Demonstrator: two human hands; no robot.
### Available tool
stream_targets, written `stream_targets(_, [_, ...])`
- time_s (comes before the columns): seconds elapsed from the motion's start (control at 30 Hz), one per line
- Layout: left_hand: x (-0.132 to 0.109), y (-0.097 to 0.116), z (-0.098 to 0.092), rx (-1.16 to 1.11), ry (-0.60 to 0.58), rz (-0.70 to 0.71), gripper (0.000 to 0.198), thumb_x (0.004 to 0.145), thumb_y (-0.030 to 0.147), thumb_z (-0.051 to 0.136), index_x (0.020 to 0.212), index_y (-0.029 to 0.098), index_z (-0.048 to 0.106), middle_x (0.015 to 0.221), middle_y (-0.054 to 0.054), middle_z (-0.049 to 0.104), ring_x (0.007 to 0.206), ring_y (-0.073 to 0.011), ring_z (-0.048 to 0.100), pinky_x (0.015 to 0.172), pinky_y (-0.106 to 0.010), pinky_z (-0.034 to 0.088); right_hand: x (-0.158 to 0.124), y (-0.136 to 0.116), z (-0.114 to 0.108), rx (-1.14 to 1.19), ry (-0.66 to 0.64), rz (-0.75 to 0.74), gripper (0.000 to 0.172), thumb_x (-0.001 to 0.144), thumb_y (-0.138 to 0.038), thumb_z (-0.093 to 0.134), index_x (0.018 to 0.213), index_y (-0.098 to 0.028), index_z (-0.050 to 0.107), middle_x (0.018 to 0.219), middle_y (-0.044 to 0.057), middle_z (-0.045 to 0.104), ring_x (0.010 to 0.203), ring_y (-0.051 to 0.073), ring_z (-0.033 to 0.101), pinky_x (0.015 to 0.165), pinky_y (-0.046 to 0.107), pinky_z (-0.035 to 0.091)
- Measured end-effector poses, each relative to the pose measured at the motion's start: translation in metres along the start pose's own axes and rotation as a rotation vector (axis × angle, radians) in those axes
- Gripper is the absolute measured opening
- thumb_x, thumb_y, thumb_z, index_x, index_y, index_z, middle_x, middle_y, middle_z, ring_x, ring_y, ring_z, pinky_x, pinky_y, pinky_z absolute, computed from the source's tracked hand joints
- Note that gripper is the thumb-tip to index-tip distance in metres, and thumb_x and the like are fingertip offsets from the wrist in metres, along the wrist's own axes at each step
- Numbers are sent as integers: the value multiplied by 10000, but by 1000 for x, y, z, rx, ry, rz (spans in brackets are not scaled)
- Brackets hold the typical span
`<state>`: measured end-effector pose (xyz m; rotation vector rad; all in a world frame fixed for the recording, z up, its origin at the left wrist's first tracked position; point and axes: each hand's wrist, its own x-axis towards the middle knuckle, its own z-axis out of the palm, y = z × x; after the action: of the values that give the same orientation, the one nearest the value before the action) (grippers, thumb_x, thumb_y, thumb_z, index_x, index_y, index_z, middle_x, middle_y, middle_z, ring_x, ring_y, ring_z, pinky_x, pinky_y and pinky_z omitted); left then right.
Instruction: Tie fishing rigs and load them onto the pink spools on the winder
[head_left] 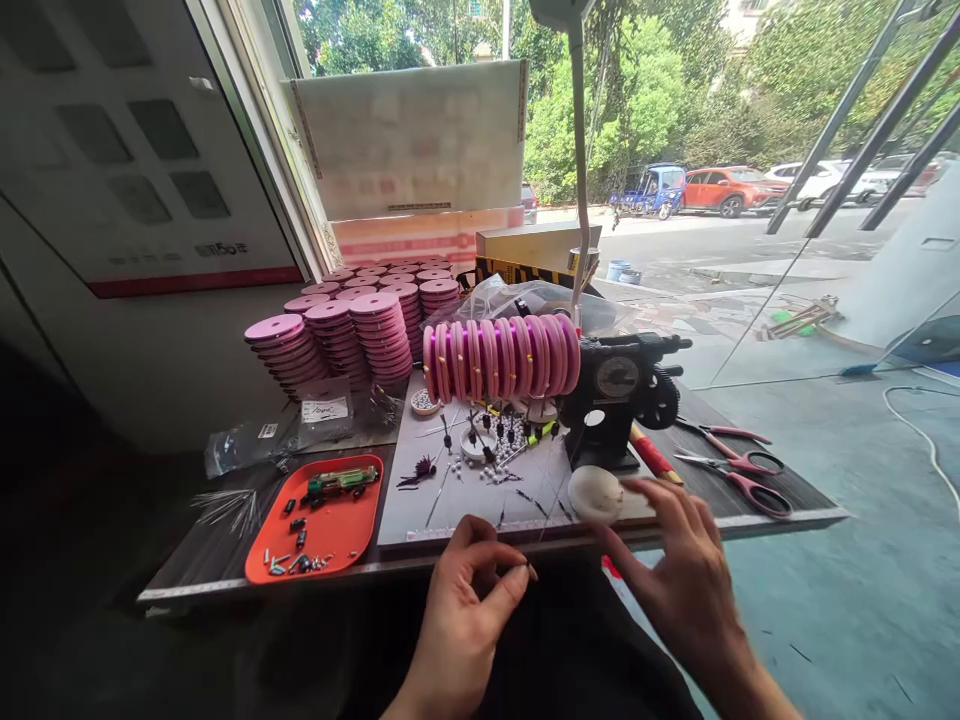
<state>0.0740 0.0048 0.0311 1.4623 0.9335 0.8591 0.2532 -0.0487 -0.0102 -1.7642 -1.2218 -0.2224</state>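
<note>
At the near edge of the worktable (806,500), a white round spool-like piece (592,497) lay on the white board (420,520), just in front of the black winder's (615,385) base. The right hand (686,575) stood beside it, open, thumb and fingers apart; contact could not be told. Over the lap, the left hand (466,595) had thumb and forefinger closed tip to tip; anything pinched there was too fine to make out. The step in hand seemed to be delicate fingertip work, and the next move appeared to call for a steady left pinch and a light right-hand grip. Beyond lay scattered white beads (491,472), under a row of pink discs (502,358); the red tray (345,527) sat to the left, scissors (733,463) to the right.
</note>
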Motion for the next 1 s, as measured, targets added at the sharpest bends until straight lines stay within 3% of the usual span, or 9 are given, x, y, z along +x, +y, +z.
stream_targets(0.13, [5, -4, 3, -145, -112, -168, 100, 612, 243, 660, 568, 155, 676, 684, -7, 493, 567, -102, 423, 508, -210, 309, 8, 18, 7, -150, -112, 18, 549, 694, -459, 573, 1159, -189, 460, 1005, 107, 588, 986, 301, 494, 806, 448, 393])
stream_targets(0.3, [7, -7, 5, -218, -149, -254, 109, 599, 230, 649, 555, 132, 664, 597, -6, 533, 439, -59, 349, 439, -209, 233, 20, 27, 15, -133, -27, 99, 566, 689, -445, 558, 1172, -168, 456, 977, 114, 589, 927, 280, 520, 803, 446, 408])
stream_targets(0.43, [2, 0, 6, -129, -47, -123, 96, 615, 227, 645, 551, 161, 671, 662, -17, 515, 572, -112, 437, 494, -212, 308, 29, 26, 8, -143, -25, 87, 557, 705, -454, 528, 1178, -169, 454, 1010, 124, 590, 943, 301, 509, 830, 484, 375])
stream_targets(0.53, [-5, 4, 9, 30, 114, 83, 89, 644, 214, 639, 569, 187, 678, 708, -26, 495, 660, -145, 471, 556, -219, 354, 19, 8, -2, 55, 22, 66, 367, 740, -414, 523, 1013, -170, 544, 1007, 128, 571, 908, 273, 514, 822, 429, 382])
stream_targets(0.63, [-9, 0, 11, 144, 252, 305, 88, 662, 168, 628, 605, 199, 688, 685, -22, 478, 598, -134, 461, 514, -218, 356, 3, -21, -6, 523, -399, 229, 187, 760, -334, 532, 839, -181, 605, 855, 79, 599, 788, 213, 537, 739, 334, 414])
stream_targets(0.7, [-10, -4, 11, 243, 253, 493, 128, 678, 123, 607, 673, 210, 701, 663, -16, 468, 579, -130, 464, 523, -214, 381, -2, -38, -1, 898, -725, 478, 176, 734, -298, 553, 834, -175, 632, 795, 55, 612, 743, 188, 546, 710, 299, 417])
stream_targets(0.83, [-10, -11, 8, 396, 194, 748, 240, 723, 60, 539, 830, 215, 687, 711, -15, 470, 625, -123, 485, 604, -209, 430, 5, -55, 20, 1515, -915, 887, 199, 598, -152, 576, 784, -148, 645, 680, 19, 587, 656, 137, 537, 656, 244, 402])
stream_targets(0.9, [-9, -11, 8, 313, 248, 636, 183, 728, 88, 554, 782, 202, 687, 721, -16, 469, 653, -123, 483, 620, -216, 419, 10, -58, 28, 1718, -907, 876, 150, 554, -93, 561, 679, -152, 619, 634, -5, 544, 612, 108, 506, 616, 215, 387])
stream_targets(1.0, [-6, -8, 7, -101, 195, 157, 53, 692, 201, 633, 671, 179, 677, 698, -11, 484, 633, -115, 478, 565, -211, 397, 11, -61, 33, 1846, -772, 847, 143, 552, -58, 565, 636, -173, 586, 625, -36, 504, 555, 73, 449, 557, 184, 364])
